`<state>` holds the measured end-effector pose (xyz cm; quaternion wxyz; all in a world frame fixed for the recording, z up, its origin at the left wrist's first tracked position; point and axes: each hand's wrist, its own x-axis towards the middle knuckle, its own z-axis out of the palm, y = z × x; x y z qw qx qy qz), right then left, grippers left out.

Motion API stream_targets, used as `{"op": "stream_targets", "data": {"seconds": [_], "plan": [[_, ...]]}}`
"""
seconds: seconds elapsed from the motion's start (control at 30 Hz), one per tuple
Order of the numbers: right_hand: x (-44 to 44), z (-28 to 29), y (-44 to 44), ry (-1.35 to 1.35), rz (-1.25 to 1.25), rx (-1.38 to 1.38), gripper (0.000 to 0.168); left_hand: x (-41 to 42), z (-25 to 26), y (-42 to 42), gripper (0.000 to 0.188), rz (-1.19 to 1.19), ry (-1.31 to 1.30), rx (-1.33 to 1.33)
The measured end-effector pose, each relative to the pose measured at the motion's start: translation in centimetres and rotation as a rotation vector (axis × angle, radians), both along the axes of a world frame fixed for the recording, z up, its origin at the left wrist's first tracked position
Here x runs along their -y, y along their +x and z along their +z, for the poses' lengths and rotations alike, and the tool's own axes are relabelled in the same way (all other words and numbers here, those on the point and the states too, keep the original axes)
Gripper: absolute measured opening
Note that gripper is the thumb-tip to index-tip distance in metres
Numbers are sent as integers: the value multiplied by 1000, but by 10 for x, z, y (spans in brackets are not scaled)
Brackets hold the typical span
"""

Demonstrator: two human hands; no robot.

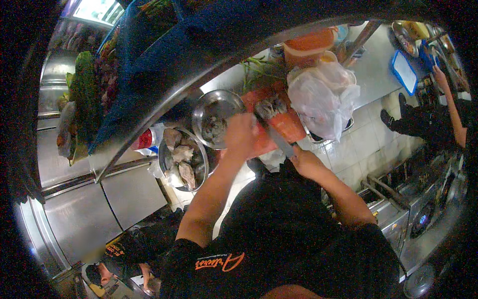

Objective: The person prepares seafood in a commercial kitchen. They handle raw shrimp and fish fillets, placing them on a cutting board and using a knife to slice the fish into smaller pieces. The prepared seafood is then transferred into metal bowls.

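Note:
My right hand is closed on the handle of a large knife, whose blade lies across a red cutting board. Dark greyish pieces of food, possibly fish or meat, rest on the board beyond the blade. My left hand, blurred, is between the board and a round steel bowl with small dark pieces inside; whether its fingers hold something cannot be told. Nearer on the left, a steel bowl contains larger pale and grey pieces.
A bulky plastic bag stands right of the board, before an orange container. Green stalks lie behind the board. A metal shelf edge crosses above the left side. Other people are at lower left and far right.

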<state>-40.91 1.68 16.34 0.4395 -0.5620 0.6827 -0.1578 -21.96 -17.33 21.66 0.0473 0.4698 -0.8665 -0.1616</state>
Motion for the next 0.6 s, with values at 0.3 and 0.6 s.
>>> {"op": "stream_targets", "data": {"seconds": [0.3,0.6], "plan": [[-24,35,-30,146,-28,276,38,-46,-79,17,23,5,120,-285],[-23,6,-19,401,-91,524,51,-41,-45,12,23,137,415,-279]]}}
